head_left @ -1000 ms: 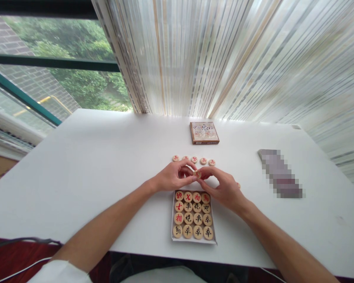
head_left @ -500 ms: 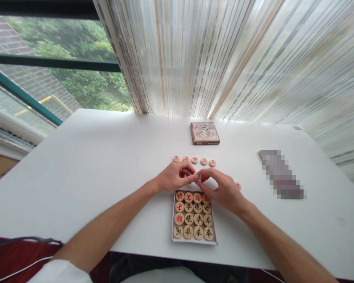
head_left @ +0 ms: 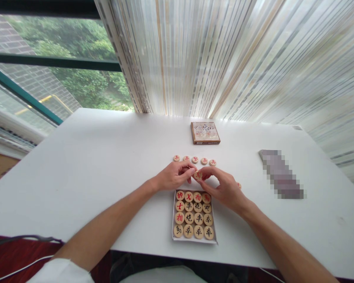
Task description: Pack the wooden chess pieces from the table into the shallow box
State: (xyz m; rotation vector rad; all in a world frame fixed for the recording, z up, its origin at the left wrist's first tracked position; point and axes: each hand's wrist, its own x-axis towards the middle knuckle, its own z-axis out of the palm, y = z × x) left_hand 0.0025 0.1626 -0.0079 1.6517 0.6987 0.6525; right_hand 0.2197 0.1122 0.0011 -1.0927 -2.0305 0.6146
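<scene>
Between thumb and fingers, my right hand (head_left: 224,185) holds a round wooden piece with a red character (head_left: 198,175), its face turned up. My left hand (head_left: 177,175) is right beside it on the left, thumb and fingers closed together at the piece's edge; whether they grip anything is hidden. Just below both hands lies an open white box (head_left: 215,234) with rows of round pieces, some with red and some with black characters. Beyond the hands, several red-character pieces (head_left: 195,160) form a row. Another piece (head_left: 239,185) is partly hidden behind my right hand.
A flat printed box (head_left: 205,133) lies near the back edge of the white table (head_left: 106,157). To the right is a blurred-out flat object (head_left: 281,175). Striped curtains (head_left: 188,59) and a window stand behind the table.
The held piece has turned so that its red character now shows. My left fingers have shifted slightly off its face, while the box and the row stay where they were.
</scene>
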